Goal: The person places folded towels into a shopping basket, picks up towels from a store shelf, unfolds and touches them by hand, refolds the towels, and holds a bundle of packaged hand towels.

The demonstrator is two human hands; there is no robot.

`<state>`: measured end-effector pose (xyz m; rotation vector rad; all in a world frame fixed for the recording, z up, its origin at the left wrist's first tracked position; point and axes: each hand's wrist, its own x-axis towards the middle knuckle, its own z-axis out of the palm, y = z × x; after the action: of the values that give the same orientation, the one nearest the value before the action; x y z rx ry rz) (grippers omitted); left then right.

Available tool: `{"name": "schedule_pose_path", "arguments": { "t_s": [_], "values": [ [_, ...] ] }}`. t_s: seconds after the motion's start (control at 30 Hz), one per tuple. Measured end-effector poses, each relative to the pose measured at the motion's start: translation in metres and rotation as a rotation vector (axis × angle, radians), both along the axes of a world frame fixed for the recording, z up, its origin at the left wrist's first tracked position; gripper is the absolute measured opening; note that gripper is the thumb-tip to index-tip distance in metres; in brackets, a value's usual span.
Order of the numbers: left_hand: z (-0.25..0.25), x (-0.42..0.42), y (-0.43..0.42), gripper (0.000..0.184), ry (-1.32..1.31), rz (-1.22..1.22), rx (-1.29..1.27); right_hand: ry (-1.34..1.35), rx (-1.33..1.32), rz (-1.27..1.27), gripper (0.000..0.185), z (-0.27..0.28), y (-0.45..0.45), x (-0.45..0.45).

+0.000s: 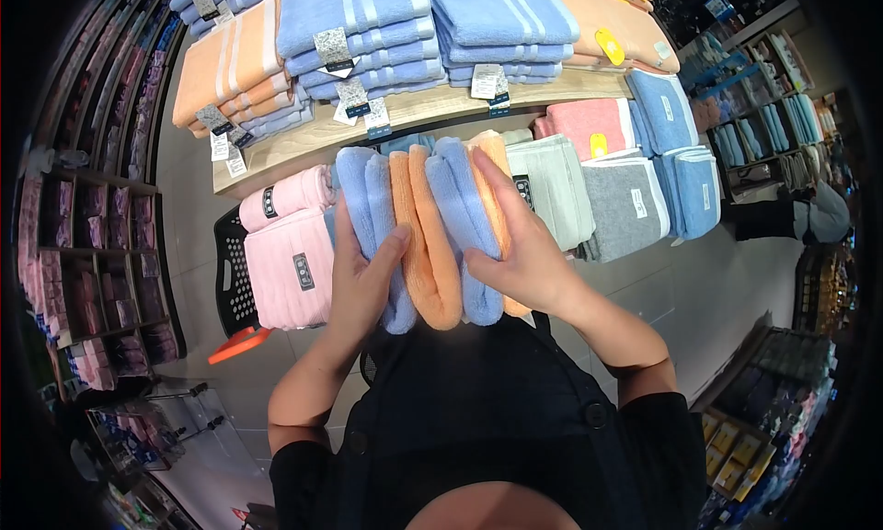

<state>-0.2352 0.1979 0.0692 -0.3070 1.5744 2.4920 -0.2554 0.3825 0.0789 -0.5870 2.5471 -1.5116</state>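
Note:
Between my hands is a row of folded towels standing on edge, blue and orange by turns. My left hand [363,273] presses the left side, its thumb lying over a blue towel [372,208] toward an orange towel [428,254]. On the other side my right hand [520,245] grips the row, its thumb on the right blue towel [464,217] and its fingers along another orange towel [487,148]. What lies under the bundle is hidden.
Behind, a wooden shelf [340,125] bears stacks of blue towels [359,15] and orange towels [225,56] with tags. Pink towels [285,263] stand left by a black basket [230,282] with an orange handle [239,344]. Grey towels [621,204] stand to the right. Someone in dark trousers [763,219] is at far right.

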Motion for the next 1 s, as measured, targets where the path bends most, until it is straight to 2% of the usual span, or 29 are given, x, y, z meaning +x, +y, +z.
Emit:
{"name": "schedule_pose_path", "arguments": {
  "t_s": [0.1,0.2,0.3,0.4,0.53,0.7,0.73,0.83,0.93,1.0],
  "values": [
    [-0.009,0.003,0.005,0.089,0.197,-0.055,-0.254,-0.038,-0.001,-0.005,0.084,0.004,-0.004,0.005],
    [-0.008,0.006,0.013,0.094,0.276,-0.038,-0.315,-0.016,-0.018,-0.002,0.083,0.001,-0.002,0.006],
    [-0.010,0.009,0.011,0.095,0.137,-0.017,-0.276,0.037,-0.060,0.016,0.082,-0.006,0.003,0.002],
    [-0.016,0.007,0.006,0.092,0.130,0.031,-0.317,0.047,-0.078,-0.003,0.080,-0.010,0.006,0.003],
    [-0.021,0.013,-0.001,0.087,0.073,0.118,-0.247,-0.047,-0.156,-0.101,0.080,-0.016,0.011,-0.002],
    [-0.011,0.022,0.008,0.082,0.113,0.084,-0.253,0.026,-0.011,-0.030,0.087,-0.007,-0.015,0.003],
    [-0.020,0.025,0.007,0.070,0.183,0.026,-0.335,0.068,0.017,-0.013,0.089,-0.009,-0.019,0.004],
    [-0.027,0.018,-0.005,0.061,0.099,0.005,0.122,-0.006,-0.372,-0.035,0.085,-0.023,-0.017,-0.001],
    [-0.043,0.008,-0.004,0.059,0.180,-0.006,0.074,-0.317,-0.747,0.092,0.079,-0.028,0.001,-0.020],
    [-0.071,0.008,-0.005,0.064,0.135,-0.047,0.175,-0.273,-0.772,0.127,0.076,-0.056,0.003,-0.032]
  ]
}}
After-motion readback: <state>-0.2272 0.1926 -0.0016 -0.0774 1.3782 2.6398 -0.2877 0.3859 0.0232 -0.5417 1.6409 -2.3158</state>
